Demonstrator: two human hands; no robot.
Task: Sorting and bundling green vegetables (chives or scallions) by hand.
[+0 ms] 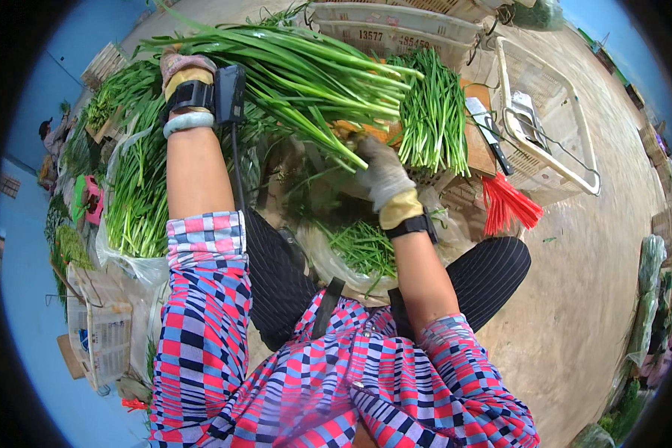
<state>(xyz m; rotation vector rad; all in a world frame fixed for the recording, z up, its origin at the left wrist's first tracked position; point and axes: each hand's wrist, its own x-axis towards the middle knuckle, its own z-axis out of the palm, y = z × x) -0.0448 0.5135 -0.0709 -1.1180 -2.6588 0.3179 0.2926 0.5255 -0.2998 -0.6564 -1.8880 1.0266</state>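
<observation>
A loose bunch of long, flat green leaves with pale stalks is lifted across the top, with my gloved left hand closed on its left part. Just under the stalk ends, my right hand wears a grimy pale glove; its fingers are blurred and partly hidden by the leaves. A neat pile of cut stalks lies on an orange-brown board to the right, beside a knife and red ties. More greens lie at my left, and trimmings sit in plastic between my legs.
Pale plastic crates stand at the top, right and lower left. A co-worker is at the far left beside more produce and a blue wall. Wrapped bundles line the right side of the concrete floor.
</observation>
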